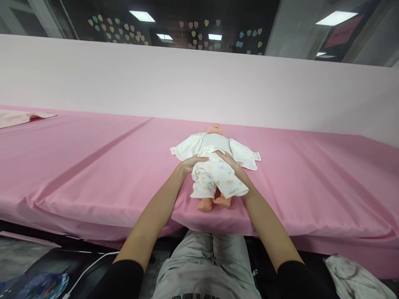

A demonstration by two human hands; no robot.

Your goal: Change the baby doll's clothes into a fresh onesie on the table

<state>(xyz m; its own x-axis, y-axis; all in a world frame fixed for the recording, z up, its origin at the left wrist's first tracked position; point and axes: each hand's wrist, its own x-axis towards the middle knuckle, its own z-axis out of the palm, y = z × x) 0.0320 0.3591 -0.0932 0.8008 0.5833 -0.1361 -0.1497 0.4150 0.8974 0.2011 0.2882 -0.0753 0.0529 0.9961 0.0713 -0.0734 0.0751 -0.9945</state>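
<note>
A baby doll (pixel 214 129) lies on its back on the pink-covered table, head toward the wall and bare feet (pixel 205 204) toward me. It wears a white top (pixel 190 145) with sleeves spread wide and white printed pants (pixel 215 171). At the left of the waist, my left hand (pixel 192 162) is closed round the edge of the pants, thumb lying on the cloth. My right hand (pixel 230 159) grips the other side of the waistband, its thumb over the belly. Most of the fingers on both hands are hidden by cloth and the doll's body.
The pink sheet (pixel 102 174) has folds and hangs over the front edge. A pale pink cloth (pixel 18 118) lies at the far left. Behind rises a white wall (pixel 124 79). Below right is a crumpled light cloth (pixel 358 276); a white cable (pixel 90 268) runs below left.
</note>
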